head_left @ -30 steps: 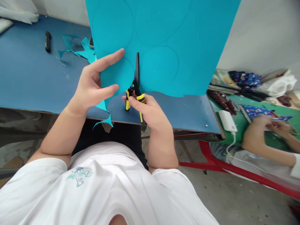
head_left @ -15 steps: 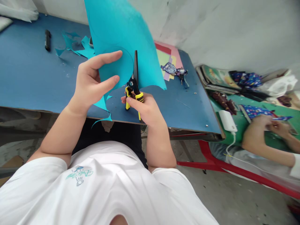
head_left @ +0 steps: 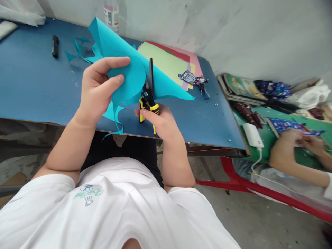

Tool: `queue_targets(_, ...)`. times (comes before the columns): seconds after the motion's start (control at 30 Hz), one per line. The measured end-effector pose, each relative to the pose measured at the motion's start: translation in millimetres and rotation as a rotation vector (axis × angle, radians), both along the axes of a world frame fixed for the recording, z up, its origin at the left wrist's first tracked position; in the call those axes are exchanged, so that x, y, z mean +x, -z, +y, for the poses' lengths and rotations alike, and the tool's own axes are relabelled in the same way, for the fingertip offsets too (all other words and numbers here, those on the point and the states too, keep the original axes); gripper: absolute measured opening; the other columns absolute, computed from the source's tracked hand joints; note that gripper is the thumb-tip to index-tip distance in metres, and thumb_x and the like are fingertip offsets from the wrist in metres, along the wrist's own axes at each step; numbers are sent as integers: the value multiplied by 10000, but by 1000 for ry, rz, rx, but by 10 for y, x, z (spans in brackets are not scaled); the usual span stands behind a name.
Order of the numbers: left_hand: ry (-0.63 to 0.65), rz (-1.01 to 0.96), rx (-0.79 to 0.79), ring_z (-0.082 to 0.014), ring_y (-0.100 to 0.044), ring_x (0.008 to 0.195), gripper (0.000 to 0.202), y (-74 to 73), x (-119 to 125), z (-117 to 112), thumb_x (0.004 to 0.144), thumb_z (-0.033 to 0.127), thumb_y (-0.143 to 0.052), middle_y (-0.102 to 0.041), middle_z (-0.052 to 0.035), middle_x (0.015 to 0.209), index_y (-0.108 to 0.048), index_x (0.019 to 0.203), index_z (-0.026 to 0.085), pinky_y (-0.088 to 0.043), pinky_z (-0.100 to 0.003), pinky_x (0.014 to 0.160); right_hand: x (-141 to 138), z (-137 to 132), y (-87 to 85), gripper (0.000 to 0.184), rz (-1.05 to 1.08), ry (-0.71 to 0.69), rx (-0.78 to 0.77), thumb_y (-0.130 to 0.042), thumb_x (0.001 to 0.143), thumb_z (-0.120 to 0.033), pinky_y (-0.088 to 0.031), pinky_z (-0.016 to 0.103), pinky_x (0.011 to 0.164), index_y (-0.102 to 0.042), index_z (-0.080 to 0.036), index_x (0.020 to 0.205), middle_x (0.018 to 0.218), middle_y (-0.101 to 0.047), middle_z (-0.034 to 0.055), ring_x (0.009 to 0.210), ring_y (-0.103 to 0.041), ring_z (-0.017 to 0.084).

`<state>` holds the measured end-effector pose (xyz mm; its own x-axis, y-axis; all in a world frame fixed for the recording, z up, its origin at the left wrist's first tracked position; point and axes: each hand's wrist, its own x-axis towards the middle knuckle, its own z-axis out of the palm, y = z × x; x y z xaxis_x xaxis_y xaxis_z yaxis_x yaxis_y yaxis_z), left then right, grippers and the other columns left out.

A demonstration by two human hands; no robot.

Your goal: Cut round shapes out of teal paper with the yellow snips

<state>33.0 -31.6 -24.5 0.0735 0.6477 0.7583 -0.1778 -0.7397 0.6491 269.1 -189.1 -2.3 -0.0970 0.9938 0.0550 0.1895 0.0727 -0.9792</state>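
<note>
My left hand (head_left: 100, 88) pinches a large turquoise paper sheet (head_left: 121, 55) between thumb and fingers, holding it tilted above the blue table (head_left: 31, 86). My right hand (head_left: 159, 121) is closed on the yellow-and-black handles of a pair of scissors (head_left: 148, 93). The black blades point up into the sheet's lower edge, in a cut. A thin curled strip of turquoise paper (head_left: 116, 121) hangs below my left hand over the table's front edge.
Turquoise offcuts (head_left: 80, 52) and a black marker (head_left: 55, 46) lie at the back left. A stack of coloured sheets (head_left: 168, 62) and a keychain (head_left: 193, 79) lie behind the scissors, a bottle (head_left: 111, 14) at the wall. Another person's arms (head_left: 298, 152) work at a green table on the right.
The turquoise sheet has swung down and left from upright, uncovering the coloured sheets and keychain. My left hand turned it while my right hand kept the scissors in the cut.
</note>
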Motion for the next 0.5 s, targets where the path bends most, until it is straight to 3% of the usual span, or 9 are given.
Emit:
queue_targets(0.1,-3,13,-15,-387,-827,1297,913,32,28,30,732,991,-1006,-902,-64,1299,-860,1322,309,-715,-572,1122,0,-1,7,348,-3,-8,3,-883,968,-596,-630,442,953,-795,-260,980,898,-785,45,1043,-795,331)
queue_targets(0.2,-25,-34,69,-364,-849,1197,862,27,47,4,759,972,-1000,-909,-61,1249,-872,1293,309,-739,-530,1022,-3,2,21,351,-3,-4,11,-875,978,-601,-625,427,931,-791,-261,996,920,-790,44,1043,-791,322)
queue_targets(0.4,-137,67,169,-325,-850,1096,651,-44,22,-116,999,892,-864,-888,-77,1193,-854,1247,290,-736,-512,1001,-33,-13,13,402,-11,-10,31,-869,988,-646,-615,418,937,-794,-255,1043,963,-805,50,1056,-764,309)
queue_targets(0.5,-184,102,260,-326,-858,1105,639,-62,37,-133,985,839,-922,-883,-88,1207,-841,1287,282,-754,-511,964,-50,-19,9,366,-12,-22,31,-868,985,-608,-610,428,962,-791,-255,1038,974,-801,43,1045,-757,302)
